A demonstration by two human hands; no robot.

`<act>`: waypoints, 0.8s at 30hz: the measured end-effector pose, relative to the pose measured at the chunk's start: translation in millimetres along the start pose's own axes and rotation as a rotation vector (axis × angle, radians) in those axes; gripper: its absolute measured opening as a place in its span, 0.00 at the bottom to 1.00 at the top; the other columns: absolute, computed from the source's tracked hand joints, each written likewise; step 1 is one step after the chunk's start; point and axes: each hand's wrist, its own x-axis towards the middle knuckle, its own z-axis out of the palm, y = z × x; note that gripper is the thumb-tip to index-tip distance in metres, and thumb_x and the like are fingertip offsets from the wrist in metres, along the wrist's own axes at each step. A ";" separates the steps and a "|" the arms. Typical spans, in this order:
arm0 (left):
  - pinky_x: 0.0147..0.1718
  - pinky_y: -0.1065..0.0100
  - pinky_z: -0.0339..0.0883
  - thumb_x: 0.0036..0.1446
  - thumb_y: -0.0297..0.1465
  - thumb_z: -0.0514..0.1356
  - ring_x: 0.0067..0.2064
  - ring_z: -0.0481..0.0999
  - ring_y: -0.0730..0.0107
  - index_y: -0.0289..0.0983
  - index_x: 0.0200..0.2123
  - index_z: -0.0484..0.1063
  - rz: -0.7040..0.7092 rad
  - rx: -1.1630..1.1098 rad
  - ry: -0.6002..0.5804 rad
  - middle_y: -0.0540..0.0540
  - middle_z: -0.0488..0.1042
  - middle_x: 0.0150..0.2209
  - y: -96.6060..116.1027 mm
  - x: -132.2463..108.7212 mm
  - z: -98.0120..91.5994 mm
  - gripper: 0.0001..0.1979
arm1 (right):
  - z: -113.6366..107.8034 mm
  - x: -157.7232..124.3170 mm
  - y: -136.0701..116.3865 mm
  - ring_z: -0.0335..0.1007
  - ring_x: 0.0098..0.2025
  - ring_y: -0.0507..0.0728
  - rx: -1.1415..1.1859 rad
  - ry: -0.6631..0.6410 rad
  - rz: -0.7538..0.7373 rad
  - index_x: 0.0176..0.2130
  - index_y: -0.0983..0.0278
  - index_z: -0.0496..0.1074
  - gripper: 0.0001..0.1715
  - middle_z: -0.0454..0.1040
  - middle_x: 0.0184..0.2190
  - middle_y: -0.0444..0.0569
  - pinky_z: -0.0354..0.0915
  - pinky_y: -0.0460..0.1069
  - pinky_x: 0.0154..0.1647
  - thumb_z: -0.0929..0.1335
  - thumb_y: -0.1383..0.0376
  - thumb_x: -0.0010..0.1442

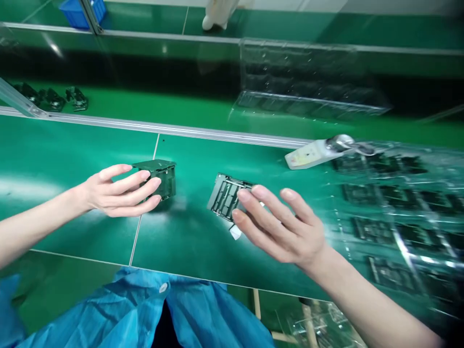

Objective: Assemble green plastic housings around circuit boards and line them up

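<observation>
My left hand (125, 193) has its fingers curled at the left side of a dark green boxy block (166, 180), which looks like a stack of circuit boards. Its thumb is hidden below. To the right, my right hand (281, 224) holds a circuit board module (226, 195) by its right end, fingertips lying over the edge and the thumb out of sight. Rows of rectangular parts and a grey edge show on this tilted module. A small white tag (235, 232) sticks out from its lower edge. The block and the module are apart.
A clear tray (402, 237) with several circuit boards lies on the right. Near it is a white handheld device (311, 153) with a metal end. Past the metal rail (203, 134) stand another clear tray (308, 104) and dark parts (77, 99). A blue bin (76, 13) is behind.
</observation>
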 end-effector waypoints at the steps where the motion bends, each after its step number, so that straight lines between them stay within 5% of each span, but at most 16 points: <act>1: 0.48 0.61 0.75 0.47 0.35 0.73 0.38 0.81 0.66 0.56 0.38 0.78 -0.007 -0.024 -0.001 0.56 0.81 0.34 -3.6 2.0 -4.4 0.14 | -6.0 3.6 0.6 0.81 0.45 0.61 0.008 -0.052 -0.006 0.41 0.48 0.77 0.09 0.83 0.40 0.40 0.79 0.61 0.46 0.71 0.64 0.62; 8: 0.34 0.65 0.76 0.44 0.33 0.73 0.29 0.79 0.68 0.55 0.37 0.78 0.043 -0.004 -0.143 0.57 0.82 0.33 6.5 18.7 -19.3 0.16 | -13.9 8.3 8.0 0.81 0.45 0.58 -0.028 -0.051 -0.174 0.44 0.47 0.75 0.14 0.82 0.43 0.38 0.77 0.57 0.46 0.71 0.66 0.61; 12: 0.48 0.56 0.73 0.43 0.32 0.74 0.41 0.82 0.62 0.51 0.37 0.76 0.065 0.070 0.227 0.52 0.83 0.42 25.7 13.1 9.3 0.17 | 18.7 -3.1 8.1 0.80 0.46 0.64 0.043 0.341 -0.019 0.42 0.55 0.73 0.17 0.82 0.43 0.49 0.74 0.65 0.50 0.77 0.59 0.53; 14: 0.51 0.52 0.71 0.40 0.33 0.75 0.48 0.80 0.57 0.46 0.41 0.74 -0.104 0.003 0.442 0.46 0.81 0.46 38.3 7.2 31.7 0.23 | 43.0 -4.3 1.3 0.78 0.45 0.64 0.384 0.556 0.221 0.43 0.57 0.72 0.26 0.80 0.42 0.51 0.74 0.63 0.48 0.80 0.57 0.45; 16: 0.47 0.53 0.72 0.41 0.36 0.75 0.45 0.80 0.57 0.42 0.44 0.71 -0.435 -0.313 0.533 0.43 0.81 0.43 52.7 3.1 53.1 0.26 | 67.2 -0.5 -9.8 0.78 0.41 0.62 0.775 0.663 0.455 0.42 0.58 0.72 0.25 0.79 0.39 0.49 0.75 0.59 0.42 0.78 0.52 0.47; 19: 0.44 0.54 0.75 0.48 0.46 0.69 0.39 0.80 0.59 0.40 0.43 0.70 -0.868 -1.052 0.564 0.45 0.80 0.37 73.8 2.9 75.7 0.23 | 94.3 11.6 -28.7 0.76 0.34 0.60 1.250 0.657 0.652 0.37 0.59 0.72 0.21 0.78 0.33 0.48 0.74 0.59 0.37 0.65 0.45 0.60; 21: 0.48 0.52 0.74 0.50 0.51 0.64 0.42 0.80 0.59 0.41 0.42 0.72 -1.010 -1.430 0.625 0.44 0.80 0.39 84.9 6.2 84.0 0.23 | 104.5 19.9 -39.0 0.75 0.33 0.59 1.620 0.641 0.787 0.36 0.59 0.73 0.24 0.78 0.33 0.48 0.73 0.61 0.39 0.61 0.44 0.61; 24: 0.51 0.54 0.72 0.52 0.53 0.61 0.44 0.78 0.61 0.40 0.42 0.74 -1.124 -1.694 0.750 0.43 0.78 0.42 96.0 12.4 91.3 0.24 | 111.2 27.0 -48.9 0.73 0.32 0.59 2.006 0.646 0.930 0.35 0.58 0.73 0.25 0.78 0.33 0.48 0.72 0.63 0.44 0.63 0.41 0.58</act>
